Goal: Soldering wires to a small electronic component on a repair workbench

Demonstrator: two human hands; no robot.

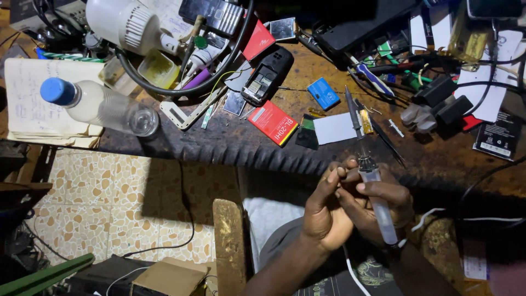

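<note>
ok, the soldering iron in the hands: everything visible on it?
The soldering iron has a pale translucent handle, a dark metal collar and a thin dark shaft with its tip over the workbench. It lies tilted, tip away from the person. The right hand wraps the handle; the left hand meets it near the collar. A white cord trails below.

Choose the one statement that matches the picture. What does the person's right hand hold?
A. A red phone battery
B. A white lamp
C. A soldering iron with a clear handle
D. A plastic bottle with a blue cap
C: the right hand grips the soldering iron by its clear handle, tip pointing up over the workbench, with the left hand close against it; the bottle lies apart on the bench.
</note>
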